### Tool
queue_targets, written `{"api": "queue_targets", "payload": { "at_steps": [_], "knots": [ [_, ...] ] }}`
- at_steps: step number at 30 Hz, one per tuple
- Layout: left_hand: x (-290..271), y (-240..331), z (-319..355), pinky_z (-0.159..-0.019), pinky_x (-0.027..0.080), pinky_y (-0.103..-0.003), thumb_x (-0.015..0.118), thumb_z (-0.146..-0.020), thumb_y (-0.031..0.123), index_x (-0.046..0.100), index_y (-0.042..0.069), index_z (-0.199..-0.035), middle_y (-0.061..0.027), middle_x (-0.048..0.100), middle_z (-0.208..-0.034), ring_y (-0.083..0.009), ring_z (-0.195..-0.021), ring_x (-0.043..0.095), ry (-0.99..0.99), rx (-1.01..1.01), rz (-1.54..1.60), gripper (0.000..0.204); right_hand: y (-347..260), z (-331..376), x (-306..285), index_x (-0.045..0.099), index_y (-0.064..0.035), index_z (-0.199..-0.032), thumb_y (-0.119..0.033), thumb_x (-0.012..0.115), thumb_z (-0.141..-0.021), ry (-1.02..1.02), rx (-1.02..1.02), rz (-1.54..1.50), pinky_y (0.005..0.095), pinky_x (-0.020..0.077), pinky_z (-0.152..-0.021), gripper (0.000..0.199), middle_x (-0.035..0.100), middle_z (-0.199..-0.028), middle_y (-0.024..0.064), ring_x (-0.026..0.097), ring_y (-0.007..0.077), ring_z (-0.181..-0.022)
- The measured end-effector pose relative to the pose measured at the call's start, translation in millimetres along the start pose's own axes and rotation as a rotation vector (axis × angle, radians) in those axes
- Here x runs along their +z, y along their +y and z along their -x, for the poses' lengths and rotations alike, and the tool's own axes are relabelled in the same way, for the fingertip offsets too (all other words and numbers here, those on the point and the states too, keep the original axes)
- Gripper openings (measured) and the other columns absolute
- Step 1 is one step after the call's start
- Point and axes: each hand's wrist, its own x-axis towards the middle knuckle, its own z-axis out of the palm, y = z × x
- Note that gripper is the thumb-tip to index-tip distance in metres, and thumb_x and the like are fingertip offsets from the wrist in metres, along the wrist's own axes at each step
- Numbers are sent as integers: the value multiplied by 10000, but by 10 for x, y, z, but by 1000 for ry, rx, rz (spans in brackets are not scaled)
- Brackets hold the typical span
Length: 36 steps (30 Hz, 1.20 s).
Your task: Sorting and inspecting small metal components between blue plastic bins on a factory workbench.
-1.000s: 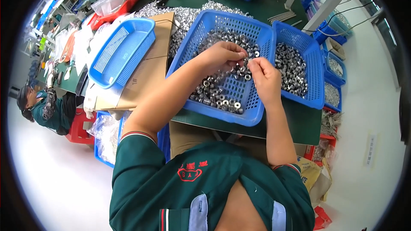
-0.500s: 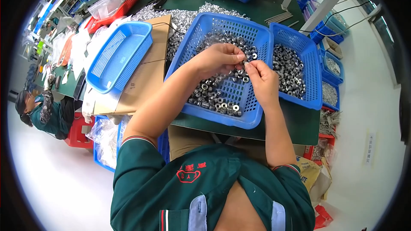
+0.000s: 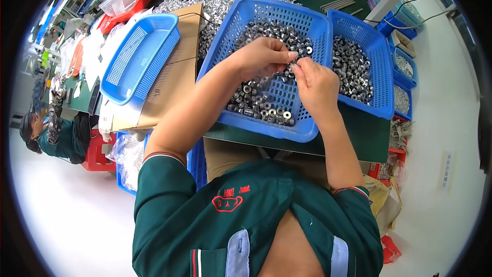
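Over a blue plastic basket (image 3: 246, 131) my two hands meet, fingertips almost touching. My left hand (image 3: 265, 57) is closed, thumb and fingers pinched together. Close against it, my right hand (image 3: 316, 83) pinches too. A small shiny bit shows between the fingertips, but the fingers hide most of it and I cannot make out its kind. Beneath the hands lie many short, dark, ring-shaped metal parts (image 3: 266, 112), some with bright end faces. Part of the basket's slotted bottom is bare near my right hand.
On the right stands a second blue basket (image 3: 385, 79) of similar metal parts (image 3: 351, 69). An empty light-blue basket (image 3: 120, 92) rests on cardboard (image 3: 169, 79) at left. Shiny loose parts (image 3: 225, 7) are heaped behind. A co-worker (image 3: 56, 133) sits far left; metal rods (image 3: 338, 4) lie back right.
The view has shifted slightly, so the baskets and table appear higher. My right hand has turned a little, showing more of its back; both hands stay pinched together over the basket.
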Motion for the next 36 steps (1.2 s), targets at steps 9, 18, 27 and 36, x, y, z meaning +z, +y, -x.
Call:
{"api": "queue_targets", "payload": {
  "at_steps": [9, 18, 27, 36],
  "knots": [
    [23, 23, 3, -509, 335, -180, 687, -876, 261, 595, 39, -897, 3, 568, -704, -44, -592, 475, 9, 191, -216, 241, 95, 18, -32, 594, -57, -761, -276, 574, -917, -182, 317, -223, 401, 432, -512, 269, 597, -627, 133, 590, 336, -568],
    [18, 30, -19, -402, 302, -182, 593, -898, 200, 558, 55, -912, -69, 590, -753, -89, -538, 471, 192, -115, 249, 150, 69, 29, -55, 599, -17, -770, -285, 564, -946, -85, 496, -471, 317, 392, -481, 323, 525, -537, 108, 515, 191, -468],
    [153, -484, -186, -678, 518, -417, 602, -780, 126, 684, 248, -1033, -82, 688, -842, -277, -831, 675, 113, 164, -1549, 293, 56, 46, -30, 597, -35, -782, -306, 565, -938, -102, 406, -360, 361, 413, -498, 314, 555, -569, 138, 556, 277, -507],
    [257, -561, -285, -608, 530, -414, 576, -829, 157, 628, 90, -880, -97, 683, -805, -295, -740, 682, 39, 288, -1879, 99, 65, 27, -38, 601, -42, -790, -304, 571, -929, -104, 389, -341, 370, 421, -504, 298, 568, -580, 142, 585, 297, -532]
  ]
}}
